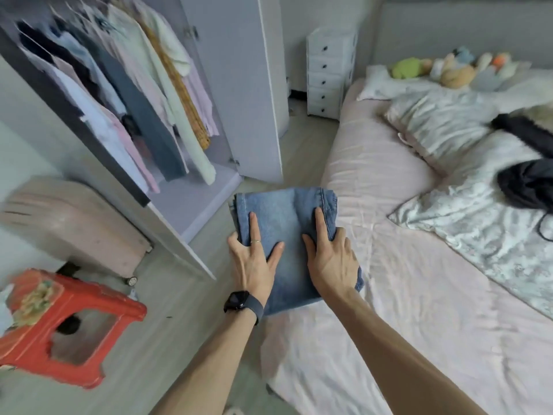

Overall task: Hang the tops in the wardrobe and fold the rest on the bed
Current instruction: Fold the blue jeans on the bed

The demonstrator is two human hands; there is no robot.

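At the edge of the bed [404,280], left hand [254,260] and right hand [332,260] clasp the folded jeans [284,211] by the sides, forefingers flat on top, likely to keep the folds together.

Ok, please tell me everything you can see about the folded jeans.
The jeans are faded blue denim, folded into a thick rectangle with stitched seams along both sides. The left hand and right hand grip its sides, index fingers and thumbs flat on top. It is at the bed corner; whether it rests there is unclear.
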